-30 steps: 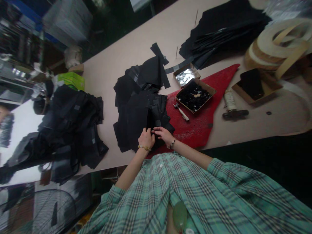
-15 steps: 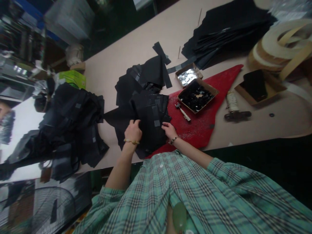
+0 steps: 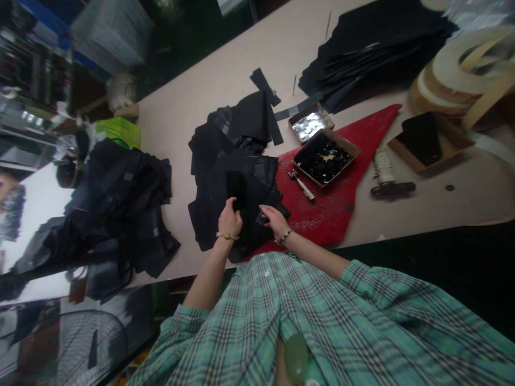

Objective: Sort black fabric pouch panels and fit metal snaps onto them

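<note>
My left hand, with a beaded bracelet at the wrist, is closed at the near end of a black fabric piece that stands up, folded and blurred. The part between its fingers is partly hidden. To the right, my right hand rests over the edge of the black fabric pile, its fingers stretched out and a little apart. A small grey patch shows beneath these fingertips. The pile's pieces overlap unevenly and partly cover a red sheet.
On the red sheet lie a box of black parts and a small white-handled hammer. A box of silvery parts stands behind. Farther right are a larger hammer and tape rolls. More black pieces lie left.
The black piece raised at the left has swung right and now stands narrow in front of my left hand. My left hand moved right; my right hand shifted slightly left, covering the grey patch.
</note>
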Available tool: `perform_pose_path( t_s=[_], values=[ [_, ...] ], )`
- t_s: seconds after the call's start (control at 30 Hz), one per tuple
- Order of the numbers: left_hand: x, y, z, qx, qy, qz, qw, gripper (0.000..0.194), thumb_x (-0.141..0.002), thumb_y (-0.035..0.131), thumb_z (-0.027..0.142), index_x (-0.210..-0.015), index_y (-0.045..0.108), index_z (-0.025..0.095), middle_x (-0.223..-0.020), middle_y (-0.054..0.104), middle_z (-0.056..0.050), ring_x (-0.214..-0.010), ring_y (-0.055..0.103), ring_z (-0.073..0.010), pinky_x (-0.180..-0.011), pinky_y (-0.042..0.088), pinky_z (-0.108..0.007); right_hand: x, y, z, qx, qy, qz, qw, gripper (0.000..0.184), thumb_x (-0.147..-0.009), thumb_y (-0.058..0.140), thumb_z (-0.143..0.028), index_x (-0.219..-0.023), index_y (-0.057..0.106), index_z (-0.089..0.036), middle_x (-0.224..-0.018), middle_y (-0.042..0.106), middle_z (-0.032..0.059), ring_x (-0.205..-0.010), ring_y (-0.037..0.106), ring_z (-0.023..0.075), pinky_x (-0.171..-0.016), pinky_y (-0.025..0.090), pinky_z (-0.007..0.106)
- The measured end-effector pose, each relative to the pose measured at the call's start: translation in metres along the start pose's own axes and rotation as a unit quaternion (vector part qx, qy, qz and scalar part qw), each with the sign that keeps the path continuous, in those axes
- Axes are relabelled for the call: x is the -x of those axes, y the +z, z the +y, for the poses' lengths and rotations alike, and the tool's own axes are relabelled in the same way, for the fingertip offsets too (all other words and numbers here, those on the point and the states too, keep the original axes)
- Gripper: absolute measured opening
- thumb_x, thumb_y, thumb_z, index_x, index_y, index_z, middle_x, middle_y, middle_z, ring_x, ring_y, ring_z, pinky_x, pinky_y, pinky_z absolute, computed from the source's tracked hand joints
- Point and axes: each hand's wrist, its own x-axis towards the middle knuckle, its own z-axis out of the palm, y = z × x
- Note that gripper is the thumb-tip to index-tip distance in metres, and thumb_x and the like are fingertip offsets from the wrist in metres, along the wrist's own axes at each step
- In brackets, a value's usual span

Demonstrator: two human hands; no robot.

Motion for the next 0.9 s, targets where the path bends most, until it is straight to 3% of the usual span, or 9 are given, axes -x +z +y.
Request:
perform_pose_path(
  t_s=[0.1,0.17,0.27,0.33,0.43,0.6,0.8,0.9],
  values=[
    [0.009,-0.005,-0.003,-0.057,0.027,0.001,0.998,0.064,-0.091,0.041,0.011,-0.151,0.032,0.029,-0.134,0.052,-0.01,-0.105,0.063,-0.0212,-0.08,0.054,-0.03,0.005,-0.012,0.001,-0.075,0.072,0.098,0.99,0.032,-0.092,0.049,-0.038,-0.119,0.062,-0.028,-0.127,0.062,0.0049,-0.099,0.061,0.0173,-0.057,0.045,0.02],
    [0.018,-0.002,0.004,-0.105,0.071,-0.048,0.991,0.057,-0.091,0.04,0.01,-0.142,0.045,0.034,-0.138,0.048,-0.009,-0.107,0.061,-0.0213,-0.075,0.054,-0.028,0.005,-0.016,0.001,-0.102,0.108,0.105,0.983,0.034,-0.093,0.047,-0.038,-0.124,0.057,-0.027,-0.128,0.061,0.0071,-0.1,0.061,0.0173,-0.057,0.046,0.021],
    [0.031,0.011,0.022,-0.14,0.105,-0.105,0.979,0.037,-0.094,0.041,0.019,-0.125,0.059,0.029,-0.137,0.048,-0.009,-0.107,0.06,-0.0211,-0.072,0.054,-0.028,0.002,-0.013,0.0,-0.105,0.133,0.091,0.981,0.035,-0.095,0.045,-0.036,-0.126,0.055,-0.024,-0.124,0.064,0.0089,-0.092,0.063,0.015,-0.052,0.043,0.018],
    [0.038,0.021,0.032,-0.146,0.094,-0.102,0.98,0.031,-0.096,0.045,0.034,-0.121,0.059,0.024,-0.135,0.048,-0.011,-0.106,0.058,-0.0219,-0.073,0.055,-0.03,0.0,-0.008,-0.001,-0.087,0.135,0.096,0.982,0.035,-0.094,0.045,-0.034,-0.126,0.055,-0.022,-0.121,0.065,0.0087,-0.084,0.062,0.0134,-0.048,0.039,0.018],
    [0.042,0.031,0.04,-0.152,0.077,-0.089,0.981,0.041,-0.091,0.053,0.05,-0.121,0.057,0.022,-0.135,0.046,-0.013,-0.109,0.055,-0.0243,-0.077,0.055,-0.032,0.001,-0.004,-0.001,-0.039,0.109,0.12,0.986,0.04,-0.091,0.049,-0.035,-0.13,0.054,-0.026,-0.119,0.065,0.0067,-0.071,0.06,0.0124,-0.044,0.037,0.019],
    [0.04,0.037,0.04,-0.166,0.076,-0.084,0.98,0.042,-0.087,0.059,0.05,-0.117,0.056,0.021,-0.134,0.045,-0.013,-0.107,0.055,-0.0245,-0.075,0.055,-0.032,0.004,-0.004,0.001,-0.029,0.088,0.159,0.983,0.047,-0.088,0.052,-0.035,-0.135,0.05,-0.031,-0.114,0.065,0.0047,-0.064,0.058,0.0121,-0.043,0.037,0.019],
    [0.042,0.037,0.043,-0.157,0.075,-0.073,0.982,0.041,-0.086,0.059,0.05,-0.114,0.057,0.02,-0.131,0.048,-0.013,-0.108,0.055,-0.0247,-0.075,0.056,-0.032,0.001,-0.004,-0.005,-0.074,0.127,0.124,0.981,0.028,-0.091,0.047,-0.031,-0.114,0.061,-0.023,-0.103,0.069,0.0039,-0.065,0.058,0.0103,-0.044,0.034,0.017],
    [0.042,0.037,0.041,-0.133,0.084,-0.066,0.985,0.033,-0.09,0.053,0.041,-0.115,0.058,0.021,-0.132,0.049,-0.012,-0.11,0.056,-0.0245,-0.076,0.056,-0.032,0.003,-0.006,-0.007,-0.104,0.11,0.087,0.985,0.026,-0.092,0.046,-0.03,-0.112,0.061,-0.022,-0.1,0.071,0.0035,-0.07,0.06,0.0103,-0.046,0.035,0.017]
  ],
)
